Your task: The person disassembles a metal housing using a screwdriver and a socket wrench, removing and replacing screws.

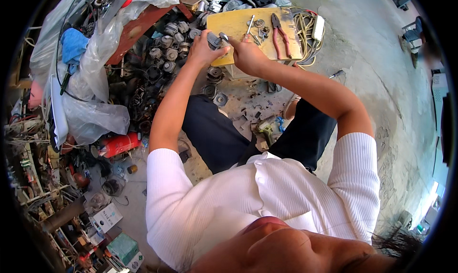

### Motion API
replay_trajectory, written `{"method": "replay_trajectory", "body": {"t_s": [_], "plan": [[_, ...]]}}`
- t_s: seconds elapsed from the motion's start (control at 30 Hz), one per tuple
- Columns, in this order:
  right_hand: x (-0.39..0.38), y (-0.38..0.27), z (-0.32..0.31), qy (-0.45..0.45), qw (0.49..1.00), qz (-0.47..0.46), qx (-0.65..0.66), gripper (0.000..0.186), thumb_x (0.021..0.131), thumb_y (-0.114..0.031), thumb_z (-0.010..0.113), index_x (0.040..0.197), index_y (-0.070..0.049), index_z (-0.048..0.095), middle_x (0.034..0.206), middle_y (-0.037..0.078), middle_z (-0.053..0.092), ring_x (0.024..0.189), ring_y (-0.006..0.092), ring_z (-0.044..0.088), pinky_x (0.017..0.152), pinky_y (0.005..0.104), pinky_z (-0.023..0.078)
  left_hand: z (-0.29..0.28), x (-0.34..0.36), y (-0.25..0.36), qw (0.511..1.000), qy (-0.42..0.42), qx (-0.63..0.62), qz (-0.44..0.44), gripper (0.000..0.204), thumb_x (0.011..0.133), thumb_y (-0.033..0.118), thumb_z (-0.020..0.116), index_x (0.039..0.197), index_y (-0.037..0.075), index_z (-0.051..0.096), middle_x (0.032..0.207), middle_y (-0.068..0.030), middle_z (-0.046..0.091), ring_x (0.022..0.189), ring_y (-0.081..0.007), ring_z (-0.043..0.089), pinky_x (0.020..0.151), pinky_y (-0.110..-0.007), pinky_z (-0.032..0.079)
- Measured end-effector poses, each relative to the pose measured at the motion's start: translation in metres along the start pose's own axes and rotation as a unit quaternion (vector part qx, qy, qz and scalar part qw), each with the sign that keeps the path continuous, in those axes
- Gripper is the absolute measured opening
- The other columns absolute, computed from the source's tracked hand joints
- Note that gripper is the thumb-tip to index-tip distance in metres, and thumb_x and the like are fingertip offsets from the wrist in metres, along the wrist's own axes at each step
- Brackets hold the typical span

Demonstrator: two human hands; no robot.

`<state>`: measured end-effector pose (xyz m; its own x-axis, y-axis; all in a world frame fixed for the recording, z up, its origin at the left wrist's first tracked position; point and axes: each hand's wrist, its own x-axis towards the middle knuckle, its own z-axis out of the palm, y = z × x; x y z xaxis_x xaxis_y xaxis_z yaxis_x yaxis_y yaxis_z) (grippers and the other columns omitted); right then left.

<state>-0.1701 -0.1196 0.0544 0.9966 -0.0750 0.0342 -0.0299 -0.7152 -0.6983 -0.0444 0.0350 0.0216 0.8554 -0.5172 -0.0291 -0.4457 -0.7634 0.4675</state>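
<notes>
At the top centre of the frame, the person's left hand (203,51) is closed around a dark grey blocky metal part (213,41), held over the near left corner of a low table with a worn yellow top (234,21). Just beside it, the right hand (249,56) is curled tight on a silver-ended metal tool (223,36), its tip at the part; from where I stand I cannot tell the tool's exact kind. The 2 hands are near each other. On the table, right of the hands, lie pliers with dark jaws and red handles (281,37), a slim silver metal rod (250,24) and some small round metal pieces (259,23). At the table's right edge sit a coil of yellowish cable (302,25) and a white oblong power strip (318,28). A heap of grey and black metal motor parts (167,46) spreads over the floor at upper left, near crumpled clear plastic sheeting (90,87) and a bright blue cloth (74,46). Lower down on the left lies a red cylinder (119,145).
</notes>
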Motion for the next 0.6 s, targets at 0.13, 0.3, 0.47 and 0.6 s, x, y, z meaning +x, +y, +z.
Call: {"method": "replay_trajectory", "body": {"t_s": [0.13, 0.3, 0.47, 0.6], "plan": [[-0.010, 0.001, 0.007, 0.018, 0.995, 0.012, 0.099, 0.052, 0.091, -0.010, 0.043, 0.143, -0.015, 0.046, 0.086, 0.029, 0.064, 0.081, 0.0439, 0.065, 0.075, 0.0499, 0.051, 0.005, -0.002, -0.011, 0.999, 0.025, -0.032, 0.014, 0.097, 0.063, 0.062, 0.081, 0.136, 0.013, 0.039, 0.123, -0.0224, 0.054, 0.117, -0.0385, 0.055, 0.096, -0.045, 0.046], [-0.011, 0.022, 0.011, -0.007, 0.980, 0.054, 0.190, 0.046, 0.096, -0.016, 0.046, 0.141, -0.010, 0.048, 0.085, 0.018, 0.061, 0.075, 0.0327, 0.059, 0.068, 0.0414, 0.047, 0.005, -0.015, 0.003, 0.999, 0.035, -0.018, 0.007, 0.101, 0.063, 0.063, 0.080, 0.139, 0.014, 0.035, 0.129, -0.0232, 0.047, 0.115, -0.0398, 0.055, 0.093, -0.044, 0.048], [-0.019, 0.012, -0.010, -0.030, 0.913, 0.225, 0.338, 0.044, 0.099, -0.015, 0.044, 0.141, -0.007, 0.049, 0.073, -0.006, 0.039, 0.060, 0.0046, 0.038, 0.049, 0.0222, 0.033, 0.006, -0.026, 0.013, 0.998, 0.049, 0.021, 0.042, 0.096, 0.067, 0.058, 0.080, 0.138, 0.013, 0.035, 0.123, -0.0231, 0.047, 0.110, -0.0413, 0.055, 0.092, -0.045, 0.048], [-0.019, 0.024, -0.022, -0.080, 0.912, 0.232, 0.327, 0.036, 0.099, -0.027, 0.049, 0.124, -0.005, 0.062, 0.066, 0.002, 0.050, 0.055, 0.0101, 0.048, 0.050, 0.0288, 0.039, 0.013, -0.028, 0.015, 0.994, 0.069, 0.046, 0.066, 0.095, 0.068, 0.055, 0.080, 0.138, 0.012, 0.034, 0.120, -0.0231, 0.047, 0.109, -0.0419, 0.054, 0.093, -0.045, 0.047]]}}
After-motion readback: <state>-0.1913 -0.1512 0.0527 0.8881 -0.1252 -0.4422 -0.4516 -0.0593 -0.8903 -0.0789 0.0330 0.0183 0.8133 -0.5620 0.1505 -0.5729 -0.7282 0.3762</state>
